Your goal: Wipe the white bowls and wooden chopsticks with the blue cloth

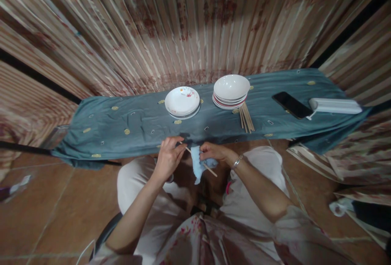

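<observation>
Over my lap, just in front of the table edge, my left hand [171, 153] pinches one end of a thin wooden chopstick [211, 170]. My right hand [212, 151] is closed around a light blue cloth [197, 167], which wraps the chopstick's middle. The chopstick slants down to the right, and its far end sticks out below the cloth. Beyond my hands stand a stack of flowered plates [182, 101] and, to its right, a stack of white bowls [231, 87]. Several more chopsticks [246, 117] lie beside the bowls.
A teal patterned cloth [140, 122] covers the narrow table. Toward its right end lie a black phone [292, 104] and a long white object [336, 105]. A striped curtain [195, 24] hangs behind the table. Dark poles [351, 28] slant along both sides.
</observation>
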`<act>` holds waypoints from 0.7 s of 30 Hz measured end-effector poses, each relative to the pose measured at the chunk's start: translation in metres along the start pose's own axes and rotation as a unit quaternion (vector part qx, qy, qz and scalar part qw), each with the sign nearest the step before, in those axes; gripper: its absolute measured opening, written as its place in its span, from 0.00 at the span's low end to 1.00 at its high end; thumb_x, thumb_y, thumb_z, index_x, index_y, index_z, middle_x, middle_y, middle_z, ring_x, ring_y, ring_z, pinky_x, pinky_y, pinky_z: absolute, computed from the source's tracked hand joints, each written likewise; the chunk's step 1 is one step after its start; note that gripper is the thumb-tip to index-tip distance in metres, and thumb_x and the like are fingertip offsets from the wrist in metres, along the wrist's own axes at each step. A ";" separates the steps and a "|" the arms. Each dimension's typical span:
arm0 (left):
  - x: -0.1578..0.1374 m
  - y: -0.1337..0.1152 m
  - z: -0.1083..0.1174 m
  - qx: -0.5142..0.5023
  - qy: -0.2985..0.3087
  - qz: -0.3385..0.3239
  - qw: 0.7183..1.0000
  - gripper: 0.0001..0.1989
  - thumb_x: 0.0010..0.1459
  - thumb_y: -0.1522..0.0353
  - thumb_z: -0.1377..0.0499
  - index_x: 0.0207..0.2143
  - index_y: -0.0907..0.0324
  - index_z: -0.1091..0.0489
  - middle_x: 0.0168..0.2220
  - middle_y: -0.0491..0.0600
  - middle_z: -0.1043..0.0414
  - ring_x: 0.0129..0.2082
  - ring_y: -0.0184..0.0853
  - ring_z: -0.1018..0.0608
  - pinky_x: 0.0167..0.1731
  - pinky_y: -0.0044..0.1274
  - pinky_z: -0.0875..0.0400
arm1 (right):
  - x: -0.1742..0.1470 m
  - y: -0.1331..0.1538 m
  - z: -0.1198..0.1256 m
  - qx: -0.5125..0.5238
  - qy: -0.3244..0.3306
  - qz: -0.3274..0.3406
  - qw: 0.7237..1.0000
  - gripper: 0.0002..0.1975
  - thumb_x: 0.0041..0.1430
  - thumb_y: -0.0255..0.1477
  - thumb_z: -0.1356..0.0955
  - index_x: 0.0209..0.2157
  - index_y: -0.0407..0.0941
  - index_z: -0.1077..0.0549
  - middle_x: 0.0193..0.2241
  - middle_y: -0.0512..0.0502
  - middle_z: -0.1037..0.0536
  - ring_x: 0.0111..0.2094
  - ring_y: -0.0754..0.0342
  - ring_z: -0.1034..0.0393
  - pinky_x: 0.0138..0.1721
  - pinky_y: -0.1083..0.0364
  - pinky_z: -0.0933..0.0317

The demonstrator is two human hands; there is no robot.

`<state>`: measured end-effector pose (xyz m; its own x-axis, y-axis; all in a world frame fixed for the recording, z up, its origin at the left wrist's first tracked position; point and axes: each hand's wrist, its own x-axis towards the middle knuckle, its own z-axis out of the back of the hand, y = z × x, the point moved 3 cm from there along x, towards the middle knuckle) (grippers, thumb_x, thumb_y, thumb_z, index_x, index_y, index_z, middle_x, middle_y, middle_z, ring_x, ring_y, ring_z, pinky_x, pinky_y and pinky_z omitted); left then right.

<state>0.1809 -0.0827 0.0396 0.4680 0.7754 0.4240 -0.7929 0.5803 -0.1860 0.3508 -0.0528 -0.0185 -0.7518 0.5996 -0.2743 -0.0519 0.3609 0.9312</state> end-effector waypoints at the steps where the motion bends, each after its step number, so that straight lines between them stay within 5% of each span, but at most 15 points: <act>1: -0.001 0.000 0.000 0.008 0.010 -0.007 1.000 0.10 0.61 0.69 0.48 0.38 0.59 0.26 0.43 0.55 0.28 0.43 0.40 0.30 0.37 0.31 0.38 | 0.000 0.000 0.000 -0.004 0.009 -0.002 1.000 0.10 0.36 0.32 0.28 0.15 0.40 0.30 0.13 0.55 0.33 0.17 0.64 0.45 0.19 0.62 0.53; 13: -0.027 0.033 0.008 0.047 0.047 0.021 0.998 0.11 0.62 0.69 0.49 0.36 0.60 0.27 0.41 0.55 0.26 0.42 0.40 0.30 0.37 0.30 0.39 | -0.007 0.000 0.014 -0.022 -0.034 -0.039 0.998 0.11 0.37 0.33 0.28 0.18 0.39 0.29 0.14 0.54 0.31 0.16 0.64 0.43 0.19 0.62 0.52; 18: -0.038 0.046 0.004 -0.083 0.001 0.178 0.981 0.09 0.59 0.68 0.46 0.34 0.59 0.26 0.37 0.54 0.25 0.39 0.40 0.26 0.40 0.31 0.37 | -0.012 0.008 0.025 0.031 -0.119 0.006 0.992 0.14 0.36 0.36 0.27 0.19 0.39 0.29 0.15 0.54 0.31 0.18 0.63 0.42 0.21 0.61 0.51; 21: -0.044 0.044 -0.005 -0.270 -0.069 0.330 0.902 0.07 0.53 0.66 0.41 0.31 0.59 0.24 0.31 0.51 0.24 0.33 0.36 0.25 0.36 0.26 0.34 | -0.011 0.009 0.031 0.050 -0.185 0.033 0.981 0.14 0.36 0.37 0.27 0.20 0.40 0.30 0.16 0.55 0.32 0.18 0.63 0.42 0.22 0.60 0.50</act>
<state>0.1271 -0.0900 0.0086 -0.1188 0.9795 0.1625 -0.5582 0.0695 -0.8268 0.3790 -0.0337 -0.0142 -0.4597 0.8361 -0.2994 0.0671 0.3689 0.9270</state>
